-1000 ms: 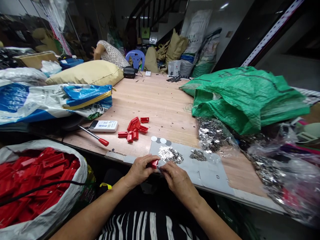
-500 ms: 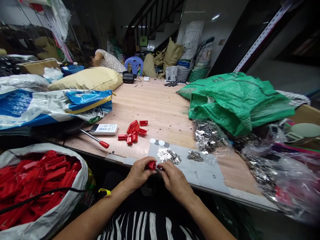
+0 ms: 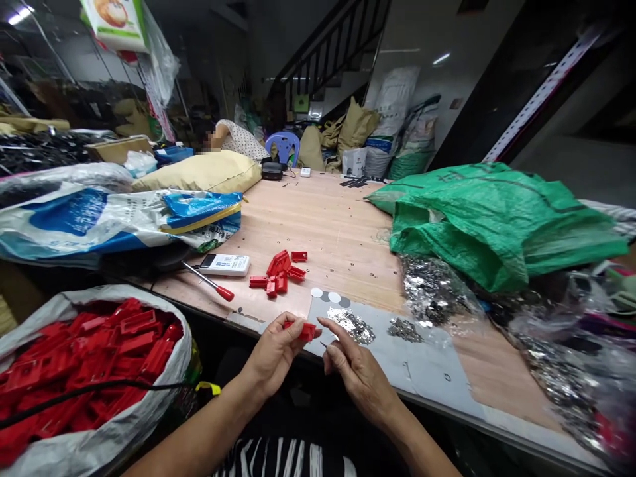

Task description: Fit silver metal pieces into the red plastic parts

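My left hand point(image 3: 272, 351) is closed on a small red plastic housing point(image 3: 307, 331), thumb on top, just off the table's front edge. To its right, my right hand point(image 3: 360, 371) is pinched, with the index finger stretched toward the housing. A thin dark tip point(image 3: 324, 343) shows at its fingers; what it belongs to is mostly hidden. Flat silvery metal pieces point(image 3: 348, 321) lie in a pile on a grey mat point(image 3: 397, 364) beyond the right hand, with a smaller pile of metal bits point(image 3: 405, 329) beside them. Several red housings point(image 3: 281, 265) sit loosely heaped farther back.
A white sack point(image 3: 169, 311) full of red housings stands at the left. A red-handled screwdriver point(image 3: 213, 285) and a white device point(image 3: 226, 265) lie on the table point(image 3: 322, 218). A green sack point(image 3: 497, 218) and bagged metal pieces point(image 3: 432, 285) occupy the right. A person point(image 3: 243, 139) is behind.
My right hand has drawn away from the red housing and its index finger has straightened. The housing now shows more in my left hand. The camera view has shifted, moving the scene rightward and down.
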Demonstrator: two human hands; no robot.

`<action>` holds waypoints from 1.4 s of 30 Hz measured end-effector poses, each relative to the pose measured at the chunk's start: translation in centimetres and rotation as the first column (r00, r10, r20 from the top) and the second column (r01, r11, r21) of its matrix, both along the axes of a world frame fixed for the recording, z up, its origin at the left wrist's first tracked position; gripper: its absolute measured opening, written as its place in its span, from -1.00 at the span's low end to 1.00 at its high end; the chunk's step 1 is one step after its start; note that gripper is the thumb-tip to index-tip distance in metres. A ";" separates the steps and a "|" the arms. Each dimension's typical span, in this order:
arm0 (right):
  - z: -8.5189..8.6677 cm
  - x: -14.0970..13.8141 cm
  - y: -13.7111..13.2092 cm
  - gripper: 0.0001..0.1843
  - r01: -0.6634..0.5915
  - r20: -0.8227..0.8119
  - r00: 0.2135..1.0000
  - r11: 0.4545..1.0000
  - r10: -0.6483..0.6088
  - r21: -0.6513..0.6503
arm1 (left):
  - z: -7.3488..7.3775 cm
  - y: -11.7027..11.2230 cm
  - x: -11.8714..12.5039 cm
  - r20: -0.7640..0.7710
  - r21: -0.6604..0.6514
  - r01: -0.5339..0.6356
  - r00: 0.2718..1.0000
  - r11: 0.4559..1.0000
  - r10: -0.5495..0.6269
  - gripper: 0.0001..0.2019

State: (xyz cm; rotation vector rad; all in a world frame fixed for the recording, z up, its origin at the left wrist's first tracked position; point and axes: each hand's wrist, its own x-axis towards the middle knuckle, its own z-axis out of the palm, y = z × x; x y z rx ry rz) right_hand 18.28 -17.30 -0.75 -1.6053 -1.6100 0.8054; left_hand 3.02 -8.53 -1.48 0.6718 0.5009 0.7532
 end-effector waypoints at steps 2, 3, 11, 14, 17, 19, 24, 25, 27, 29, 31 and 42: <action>0.3 -0.5 0.4 -0.55 -0.019 0.012 1.000 1.000 0.019 0.016 | -0.1 -0.1 -0.1 0.103 -0.135 0.044 0.994 0.990 -0.030 -0.88; 0.4 -0.7 0.6 -0.55 -0.021 0.017 1.000 1.000 0.021 0.020 | -0.2 -0.2 -0.1 0.127 -0.179 0.049 0.992 0.983 -0.026 -0.91; 0.8 -1.0 0.9 -0.64 0.010 0.062 0.998 0.997 -0.015 0.079 | 0.3 -0.7 -0.1 0.121 -0.386 0.035 0.993 0.922 0.013 -0.89; 0.5 -1.0 0.8 -0.68 0.060 0.065 0.996 0.989 -0.069 0.133 | 0.6 -0.9 0.1 0.144 -0.382 0.031 0.989 0.924 0.027 -0.91; 0.0 -1.0 1.0 -0.67 0.105 -0.023 0.994 0.985 -0.103 0.134 | 0.6 -1.2 0.3 0.172 -0.370 0.053 0.985 0.928 0.012 -0.94; -0.1 -1.0 1.2 -0.61 0.133 -0.135 0.984 0.986 -0.119 0.105 | 0.5 -1.3 0.4 0.184 -0.368 0.085 0.983 0.926 -0.018 -0.95; 0.3 -1.1 1.3 -0.66 0.099 -0.237 0.968 0.993 -0.081 0.066 | 0.0 -1.2 0.4 0.160 -0.400 0.064 0.987 0.914 0.001 -0.98; 0.2 -1.1 1.3 -0.70 0.090 -0.188 0.979 0.993 -0.075 0.072 | -0.1 -1.2 0.4 0.151 -0.401 0.049 0.989 0.915 0.013 -0.97; -0.1 -1.2 1.3 -0.74 0.088 -0.041 0.996 0.992 -0.085 0.095 | -0.4 -1.4 0.5 0.132 -0.396 0.016 0.991 0.918 0.040 -0.93; -0.7 -1.2 1.3 -0.74 0.088 0.108 0.989 0.986 -0.104 0.140 | -0.6 -1.8 0.5 0.119 -0.396 -0.024 0.990 0.918 0.077 -0.89; -1.2 -1.3 1.4 -0.74 0.062 0.202 0.974 0.980 -0.101 0.189 | -0.7 -2.2 0.6 0.104 -0.401 -0.067 0.988 0.914 0.118 -0.84; -0.8 -2.4 5.4 -0.83 0.041 -0.038 0.999 0.987 -0.036 0.153 | -2.2 -2.1 -0.9 -0.062 -0.501 -0.228 0.972 0.835 0.228 -0.64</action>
